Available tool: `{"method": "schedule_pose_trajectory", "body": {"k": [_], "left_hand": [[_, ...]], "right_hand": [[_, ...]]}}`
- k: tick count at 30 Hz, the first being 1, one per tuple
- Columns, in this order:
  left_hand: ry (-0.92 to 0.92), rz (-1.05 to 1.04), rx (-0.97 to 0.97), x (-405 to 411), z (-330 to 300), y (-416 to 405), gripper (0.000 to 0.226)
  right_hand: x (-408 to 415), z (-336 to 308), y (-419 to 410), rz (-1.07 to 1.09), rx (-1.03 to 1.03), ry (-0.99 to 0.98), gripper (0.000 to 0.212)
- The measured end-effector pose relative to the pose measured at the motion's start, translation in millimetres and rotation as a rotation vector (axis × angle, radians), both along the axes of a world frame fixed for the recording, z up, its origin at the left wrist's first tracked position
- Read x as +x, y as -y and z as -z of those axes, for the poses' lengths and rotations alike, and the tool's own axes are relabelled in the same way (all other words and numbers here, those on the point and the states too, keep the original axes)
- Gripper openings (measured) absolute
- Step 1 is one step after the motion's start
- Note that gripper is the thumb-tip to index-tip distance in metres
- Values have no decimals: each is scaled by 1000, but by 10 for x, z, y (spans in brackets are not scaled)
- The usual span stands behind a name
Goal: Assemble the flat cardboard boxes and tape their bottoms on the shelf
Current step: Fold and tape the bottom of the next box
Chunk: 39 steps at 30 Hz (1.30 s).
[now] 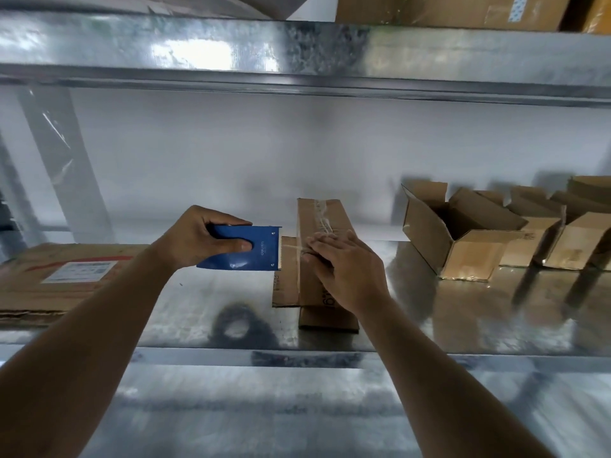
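Blue tape dispenser point(243, 247) in left hand point(201, 234), right hand point(344, 262) flat on one box point(322, 226); three open boxes point(463, 233) beside.

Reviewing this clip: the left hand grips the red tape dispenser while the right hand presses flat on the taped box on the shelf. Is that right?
Not quite: the tape dispenser is blue, not red, as the head view shows. The rest holds: the left hand grips it while the right hand presses flat on the taped box on the shelf.
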State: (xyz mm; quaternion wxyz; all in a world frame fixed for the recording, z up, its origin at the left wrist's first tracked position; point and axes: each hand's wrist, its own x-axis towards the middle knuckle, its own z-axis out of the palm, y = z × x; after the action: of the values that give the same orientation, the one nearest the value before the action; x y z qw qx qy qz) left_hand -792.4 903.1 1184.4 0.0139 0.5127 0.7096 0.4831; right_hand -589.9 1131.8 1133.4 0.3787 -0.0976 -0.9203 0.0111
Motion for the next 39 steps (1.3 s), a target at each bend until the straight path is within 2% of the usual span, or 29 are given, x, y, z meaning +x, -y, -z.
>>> {"method": "schedule_pose_trajectory", "body": {"k": [6,14,20,24,29,31,33,35,39], "left_hand": [[-39,-150,-64,155,-5,-99,31],[-268,-335,-177,373,-107,-323,21],[-481,-571,-238,607,-184,-390,21],[-594,-680,-321,701,-115,-506,27],[-566,-645,-225,568,79,-479,27],[-660,-624,-111,506,184,-426,25],[-761,-563,39,423,303,-371,35],[-839,-508,192,320,394,-297,42],[-912,-444,317,138,483,-182,45]], "right_hand": [[-58,-93,211,155,-114,82,65],[-246,-123,460,302,-196,-13,36],[-311,-163,598,313,-168,-12,29],[-296,-240,673,354,-130,86,28],[-242,-192,650,354,-170,6,40],[-227,-216,652,354,-171,-25,37],[-217,-215,679,346,-182,-48,35],[-196,-171,693,327,-160,-65,41],[-139,-168,651,360,-18,-79,37]]}}
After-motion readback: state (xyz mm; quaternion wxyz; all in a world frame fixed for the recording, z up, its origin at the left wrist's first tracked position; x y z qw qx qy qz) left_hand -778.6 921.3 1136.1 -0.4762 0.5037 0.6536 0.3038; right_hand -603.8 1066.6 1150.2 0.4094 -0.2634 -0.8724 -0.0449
